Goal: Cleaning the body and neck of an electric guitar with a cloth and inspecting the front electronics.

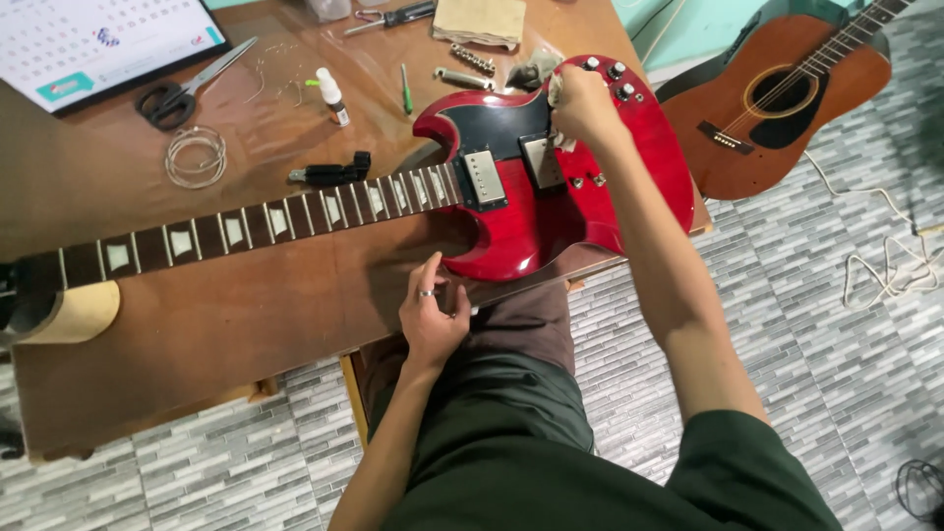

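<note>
Red guitar [551,211] flat on table [197,334], neck to 9 o'clock. R hand [582,103] clamped on cloth [554,93] at body's 12 o'clock, by knobs. L hand [433,310] fingers loosely curled, steadying lower horn at 6. Best w/ light strokes, body kept pinned.

My right hand [582,103] pressing a pale cloth [557,96] on the red electric guitar [580,211], my left hand [433,315] steadying its lower edge, wooden table [197,324] beneath
</note>
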